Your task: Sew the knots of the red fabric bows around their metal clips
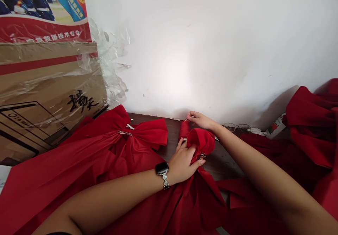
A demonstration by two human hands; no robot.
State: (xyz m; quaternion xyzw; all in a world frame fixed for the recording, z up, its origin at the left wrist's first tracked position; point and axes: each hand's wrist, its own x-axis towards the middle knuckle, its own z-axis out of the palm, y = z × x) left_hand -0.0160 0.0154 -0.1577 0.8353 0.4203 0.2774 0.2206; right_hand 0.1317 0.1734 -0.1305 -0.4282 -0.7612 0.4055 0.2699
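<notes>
My left hand [182, 164] grips a gathered bunch of red satin-like fabric [202, 140], with a small metal clip [202, 156] at the base of the gather. My right hand [200, 120] is raised just beyond the bunch, pinching a thin sewing needle [185, 120] between thumb and finger. Any thread on the needle is too fine to see. A large red fabric bow [148, 133] lies to the left of my left hand, with a metal pin [124, 133] across its knot. Its long tails spread beneath my left forearm.
A dark wooden table [169, 129] meets a white wall behind. A cardboard box [47, 101] in plastic film leans at the left, with a printed poster [44, 10] above it. Metal-framed glasses [236, 126] and a heap of red fabric [311, 129] lie to the right.
</notes>
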